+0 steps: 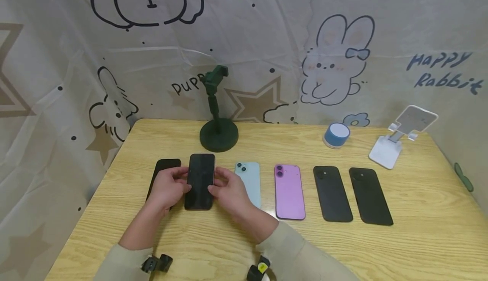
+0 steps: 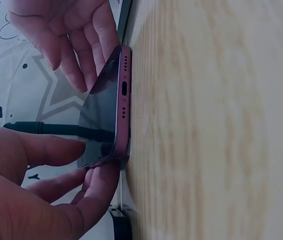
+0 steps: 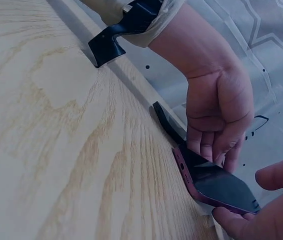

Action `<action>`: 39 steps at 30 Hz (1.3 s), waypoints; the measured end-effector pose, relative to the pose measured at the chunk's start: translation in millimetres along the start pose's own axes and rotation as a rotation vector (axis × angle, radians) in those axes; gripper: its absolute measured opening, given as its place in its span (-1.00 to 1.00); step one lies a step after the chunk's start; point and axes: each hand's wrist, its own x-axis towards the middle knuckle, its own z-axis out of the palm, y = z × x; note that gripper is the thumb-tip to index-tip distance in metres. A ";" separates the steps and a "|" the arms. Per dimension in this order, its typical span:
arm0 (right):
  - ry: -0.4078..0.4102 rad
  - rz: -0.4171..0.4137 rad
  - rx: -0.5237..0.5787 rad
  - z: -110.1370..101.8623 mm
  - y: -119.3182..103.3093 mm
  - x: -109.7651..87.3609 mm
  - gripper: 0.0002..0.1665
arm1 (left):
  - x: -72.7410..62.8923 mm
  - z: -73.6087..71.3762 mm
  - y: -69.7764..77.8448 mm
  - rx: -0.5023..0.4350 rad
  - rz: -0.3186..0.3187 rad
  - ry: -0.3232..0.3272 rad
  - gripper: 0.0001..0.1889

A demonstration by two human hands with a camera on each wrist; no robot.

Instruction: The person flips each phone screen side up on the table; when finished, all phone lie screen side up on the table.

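Observation:
A smartphone (image 1: 200, 181) with a dark screen facing up and a pinkish-purple edge lies between both hands, close over the wooden table. My left hand (image 1: 169, 188) holds its left side, thumb over the screen's edge and fingers along the side. The fingers of my right hand (image 1: 234, 192) touch the opposite side, and in the left wrist view its thumb stands off the screen. Partly behind my left hand lies a black phone (image 1: 167, 163). A pale blue phone (image 1: 249, 179), back up, is partly covered by my right hand.
To the right lie a pink phone (image 1: 289, 192) and two black phones, one inner (image 1: 333, 194) and one outer (image 1: 370, 196). Behind stand a dark green phone stand (image 1: 219, 135), a small blue-and-white cylinder (image 1: 336, 136) and a white folding stand (image 1: 386, 152). A printed curtain (image 1: 244, 31) hangs beyond the table.

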 end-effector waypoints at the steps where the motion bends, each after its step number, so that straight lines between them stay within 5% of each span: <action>1: -0.005 0.004 -0.014 -0.7 -0.5 -0.5 -0.33 | -0.1 0.1 0.1 0.004 -0.004 -0.003 -0.44; 15: -0.072 0.014 -0.076 -7.1 -1.2 -6.0 -0.31 | -5.9 0.7 1.1 -0.001 -0.019 -0.032 -0.44; 28: -0.107 0.023 0.045 -7.5 0.9 -6.5 -0.29 | -3.6 -2.7 -3.7 -0.005 -0.008 -0.034 -0.44; 39: -0.083 -0.037 -0.121 -37.9 -12.7 -25.6 -0.27 | -18.4 17.3 20.1 0.180 0.082 0.041 -0.41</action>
